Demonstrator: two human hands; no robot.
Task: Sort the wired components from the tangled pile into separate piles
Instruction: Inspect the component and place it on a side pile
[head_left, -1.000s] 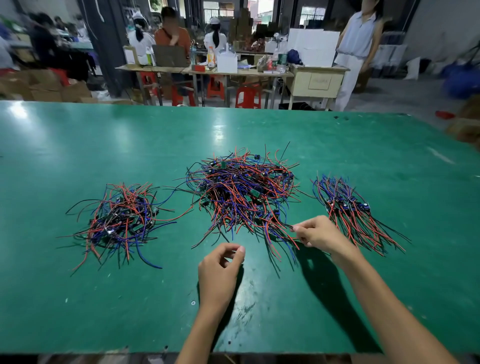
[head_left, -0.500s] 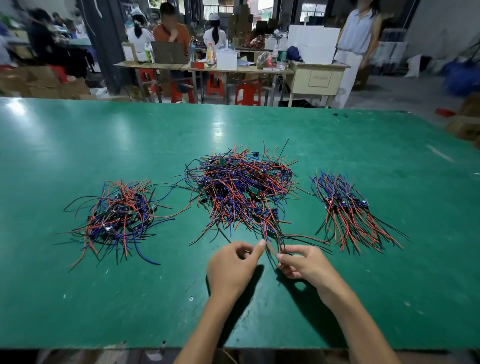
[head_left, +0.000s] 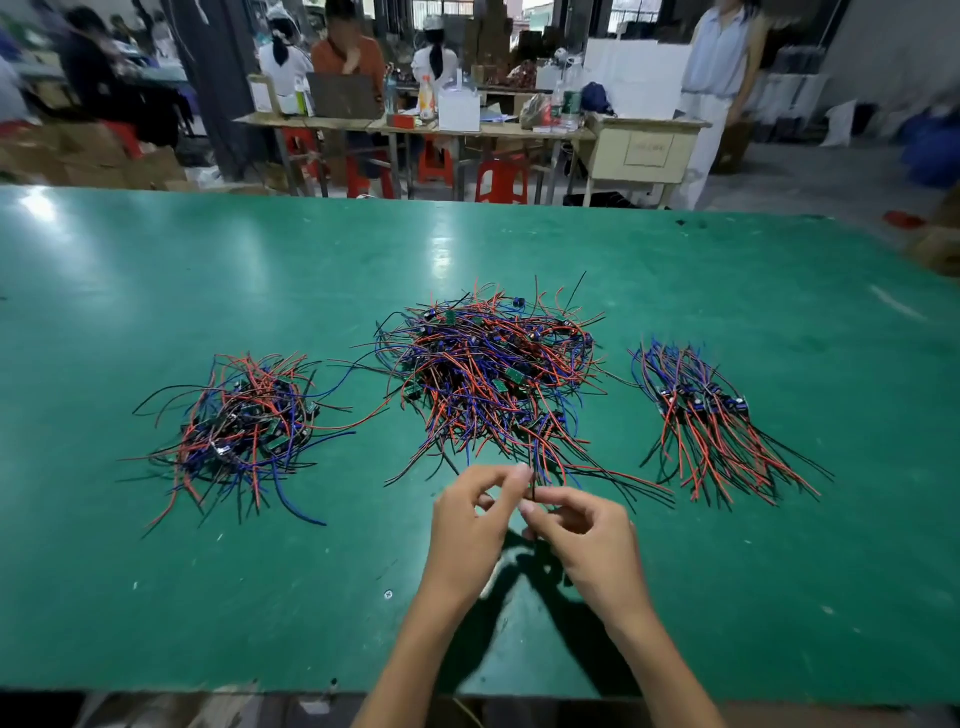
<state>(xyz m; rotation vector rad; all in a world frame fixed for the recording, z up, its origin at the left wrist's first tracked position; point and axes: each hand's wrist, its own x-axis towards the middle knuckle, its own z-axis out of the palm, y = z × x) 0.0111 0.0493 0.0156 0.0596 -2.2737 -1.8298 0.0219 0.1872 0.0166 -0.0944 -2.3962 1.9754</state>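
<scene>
A big tangled pile (head_left: 493, 374) of red, blue and black wired components lies mid-table. To its left sits a smaller loose pile (head_left: 244, 426); to its right a combed-out pile (head_left: 706, 421) with wires fanned toward me. Just in front of the tangled pile, my left hand (head_left: 475, 525) and my right hand (head_left: 582, 540) meet fingertip to fingertip. Both pinch thin wire ends (head_left: 535, 467) that trail out of the tangle's near edge.
The green table (head_left: 208, 597) stretches wide, its near edge just below my forearms. Beyond its far edge stand work desks (head_left: 415, 124), red stools (head_left: 501, 182), seated people and a standing person (head_left: 717, 93).
My hands have come together at the tangle's near edge. The right hand moved left from beside the right pile; the left rose toward it, and both now pinch the wires.
</scene>
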